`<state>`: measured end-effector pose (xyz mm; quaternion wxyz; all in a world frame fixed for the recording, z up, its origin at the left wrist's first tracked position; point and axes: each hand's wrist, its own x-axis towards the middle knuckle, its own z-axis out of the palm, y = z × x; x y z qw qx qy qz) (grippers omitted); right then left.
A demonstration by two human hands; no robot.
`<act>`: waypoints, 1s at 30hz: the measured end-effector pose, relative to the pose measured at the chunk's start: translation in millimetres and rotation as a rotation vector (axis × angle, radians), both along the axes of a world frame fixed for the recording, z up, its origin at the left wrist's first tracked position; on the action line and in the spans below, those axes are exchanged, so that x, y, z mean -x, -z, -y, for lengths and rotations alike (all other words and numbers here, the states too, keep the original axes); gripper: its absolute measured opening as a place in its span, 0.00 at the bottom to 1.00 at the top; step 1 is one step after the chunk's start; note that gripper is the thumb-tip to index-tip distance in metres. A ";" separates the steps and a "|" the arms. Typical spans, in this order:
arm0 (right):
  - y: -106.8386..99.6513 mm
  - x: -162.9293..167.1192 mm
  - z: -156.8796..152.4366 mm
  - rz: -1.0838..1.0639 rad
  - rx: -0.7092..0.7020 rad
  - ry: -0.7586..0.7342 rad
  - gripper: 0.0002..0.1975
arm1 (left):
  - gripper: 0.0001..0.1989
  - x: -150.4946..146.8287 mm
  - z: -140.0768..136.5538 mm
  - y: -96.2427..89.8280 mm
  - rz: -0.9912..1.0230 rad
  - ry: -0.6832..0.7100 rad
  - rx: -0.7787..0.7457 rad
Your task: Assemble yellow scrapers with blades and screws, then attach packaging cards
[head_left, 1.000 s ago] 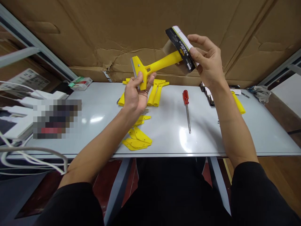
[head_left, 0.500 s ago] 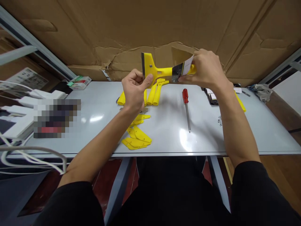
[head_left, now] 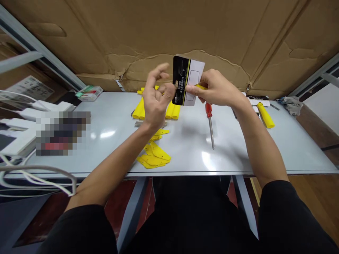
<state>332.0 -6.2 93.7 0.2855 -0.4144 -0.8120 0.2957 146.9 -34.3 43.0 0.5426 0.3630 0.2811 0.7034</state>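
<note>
My right hand (head_left: 217, 88) grips a yellow scraper (head_left: 201, 86), of which only a bit of handle shows. Its thumb lies on a black and white printed card (head_left: 194, 76) that stands upright and covers the scraper's head. Beside the card's left edge is my left hand (head_left: 157, 97), its fingers curved and apart; whether the thumb touches the card I cannot tell. Below it lie several yellow handles (head_left: 172, 111), partly hidden by the hand, and a pile of flat yellow blade covers (head_left: 156, 157). A screwdriver (head_left: 210, 120) with a red handle rests below my right hand.
A yellow handle (head_left: 266, 115) and black and white cards (head_left: 258, 98) lie at the right, near a crumpled plastic bag (head_left: 292, 106). White plugs and cables (head_left: 29, 123) crowd the left end, by a small box (head_left: 91, 93). Cardboard (head_left: 185, 28) stands behind the table (head_left: 190, 155).
My left hand has let go of the scraper's head and opened. The card has moved left along the scraper and now faces me, covering the head. My right hand has moved left and down.
</note>
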 end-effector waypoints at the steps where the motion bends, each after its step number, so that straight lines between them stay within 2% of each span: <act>1: 1.0 -1.3 -0.9 -0.016 0.014 0.001 0.26 | 0.15 0.1 0.2 -2.0 -0.023 0.003 -0.023; 2: 1.7 -2.4 -1.3 -0.035 0.035 -0.005 0.27 | 0.22 1.1 -0.8 -2.8 -0.066 0.006 -0.054; 3: 1.7 -3.6 -1.0 -0.056 0.061 -0.013 0.28 | 0.25 3.0 -2.7 -2.5 -0.106 0.009 -0.065; 6: -3.1 -7.6 4.6 -0.090 0.124 -0.010 0.29 | 0.22 12.0 -10.2 0.6 -0.127 0.006 0.028; 11: -21.3 -11.9 23.1 0.026 0.088 -0.055 0.27 | 0.18 24.2 -12.1 1.2 -0.153 -0.033 -0.029; 16: -29.4 -8.6 35.2 0.072 0.115 -0.035 0.24 | 0.17 23.0 -3.8 -0.3 -0.133 -0.051 0.023; 18: -30.2 -6.3 37.4 0.071 0.110 -0.034 0.25 | 0.14 21.1 0.6 0.0 -0.221 -0.104 -0.094; 20: -31.6 -4.2 39.5 0.091 0.086 -0.035 0.27 | 0.12 20.5 5.9 0.2 -0.395 -0.248 -0.325; 24: -36.5 -1.6 45.0 0.181 0.045 0.008 0.28 | 0.05 25.3 15.8 -0.5 -0.905 -0.774 -0.868; 25: -37.3 -1.2 46.4 0.207 0.035 0.028 0.27 | 0.04 26.9 17.5 -0.6 -1.011 -0.864 -0.975; 27: -37.6 -0.5 48.4 0.261 0.010 0.064 0.27 | 0.04 29.2 19.7 -0.2 -1.154 -0.925 -1.115; 30: -34.6 0.9 49.4 0.307 -0.029 0.095 0.28 | 0.11 30.2 19.9 2.5 -1.283 -0.876 -1.131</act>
